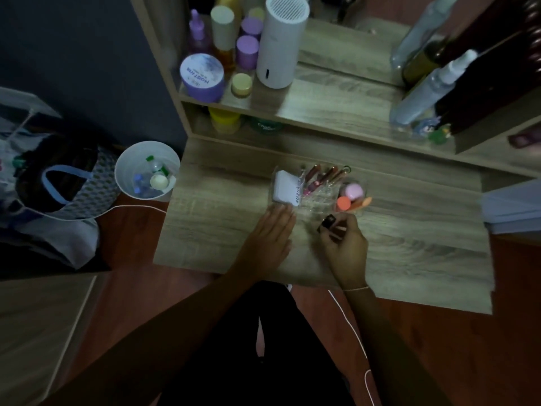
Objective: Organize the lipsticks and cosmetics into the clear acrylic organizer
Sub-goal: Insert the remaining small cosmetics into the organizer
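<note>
A clear acrylic organizer [317, 200] stands on the wooden desk [409, 244]. A white box [285, 189] fills its left part. Several pink and brown lipsticks [320, 177] lean in its back slots. At its right side sit a pink sponge [353, 191] and an orange-capped item [343, 203]. My left hand [268, 238] lies flat on the desk, fingers extended and touching the organizer's front left corner. My right hand [344, 244] is just in front of the organizer, fingers closed on a small black cosmetic [326, 222].
A raised shelf behind holds a white cylinder device [281, 42], purple jars and bottles [202, 77] at left, and spray bottles [424, 89] at right. A white bin [146, 174] and a bag [58, 186] stand on the floor to the left. A white cable [351, 332] hangs near my lap.
</note>
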